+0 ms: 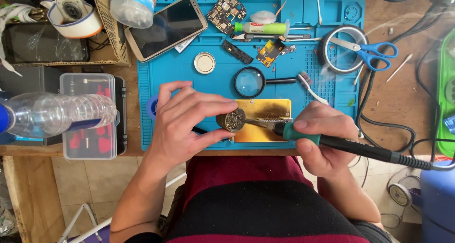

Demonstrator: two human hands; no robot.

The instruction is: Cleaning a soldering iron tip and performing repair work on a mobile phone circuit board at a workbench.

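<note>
Now the left hand (187, 122) grips a small tin of brass tip-cleaning wool (231, 120) at the blue mat's (151, 72) six o'clock edge; the right hand (320, 138), clenched on the soldering iron (332, 142), wipes its tip inside, seemingly mid-cleaning.

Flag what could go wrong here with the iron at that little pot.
1. The left hand pinches the small round pot right where the soldering iron tip goes in; a slip could burn the fingers.
2. The iron's black cord trails off the table edge past the right hand; a snag could jerk the tip.
3. The magnifying glass and toothbrush lie close behind and could get touched by the tip.
</note>
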